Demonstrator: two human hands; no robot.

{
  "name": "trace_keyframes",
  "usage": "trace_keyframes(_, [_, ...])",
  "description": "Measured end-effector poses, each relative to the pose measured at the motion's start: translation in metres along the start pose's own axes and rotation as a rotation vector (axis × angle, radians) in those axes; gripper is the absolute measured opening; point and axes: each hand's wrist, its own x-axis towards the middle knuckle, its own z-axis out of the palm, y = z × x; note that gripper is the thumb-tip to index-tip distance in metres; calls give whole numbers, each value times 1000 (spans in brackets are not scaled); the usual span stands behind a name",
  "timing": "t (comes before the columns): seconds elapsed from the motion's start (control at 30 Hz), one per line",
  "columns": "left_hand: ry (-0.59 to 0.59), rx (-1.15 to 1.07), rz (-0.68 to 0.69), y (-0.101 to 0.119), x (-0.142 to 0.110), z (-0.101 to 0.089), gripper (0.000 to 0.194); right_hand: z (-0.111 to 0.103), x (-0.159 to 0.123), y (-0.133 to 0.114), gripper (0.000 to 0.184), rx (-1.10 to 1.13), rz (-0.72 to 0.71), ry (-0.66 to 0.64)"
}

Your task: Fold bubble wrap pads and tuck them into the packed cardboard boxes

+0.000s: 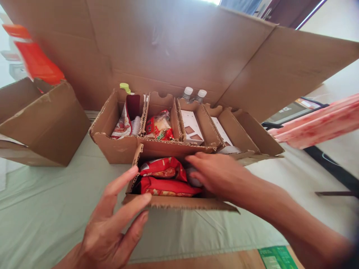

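Observation:
A small open cardboard tray [179, 203] sits at the front of the table and holds red snack packets [164, 168]. My left hand [112, 224] lies open with spread fingers, its fingertips touching the tray's near left corner. My right hand [215, 172] reaches into the tray from the right, fingers over a grey rounded item [193, 179] beside the packets; whether it grips that item is hidden. Behind the tray stands a row of cardboard compartments [117, 147] with snack bags [159, 129], white boxes [190, 130] and two capped bottles [193, 94].
A big open carton [182, 48] stands behind everything, flaps spread. Another brown box [42, 123] is at left with an orange packet [35, 56] above it. Pink patterned packs [319, 125] stick in from the right. A pale green cloth [50, 209] covers the table.

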Motion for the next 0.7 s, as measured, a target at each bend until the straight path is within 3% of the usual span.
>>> trace_keyframes(0.07, [78, -57, -108, -6, -9, 0, 67, -24, -39, 9, 26, -4, 58, 184])
trace_keyframes(0.13, [81, -83, -253, -17, -17, 1, 76, -29, -87, 19, 28, 57, 299, 405])
trace_keyframes(0.2, [-7, -84, -377, -31, -25, 7, 77, -12, -126, 25, 24, 162, 446, 401])
trace_keyframes(0.27, [-108, -137, -454, -47, -28, 18, 82, 24, -146, 24, 33, 334, 500, 326])
trace_keyframes(0.37, [-175, -327, -547, -61, -27, 39, 88, 82, -133, 5, 50, 564, 516, 235])
trace_keyframes(0.47, [-138, -539, -629, -57, -25, 53, 84, 111, -102, -20, 53, 668, 572, 255])
trace_keyframes(0.57, [-102, -605, -673, -45, -32, 49, 77, 108, -92, -39, 49, 701, 621, 309])
trace_keyframes(0.7, [-97, -575, -686, -28, -46, 25, 72, 85, -104, -57, 48, 680, 571, 315])
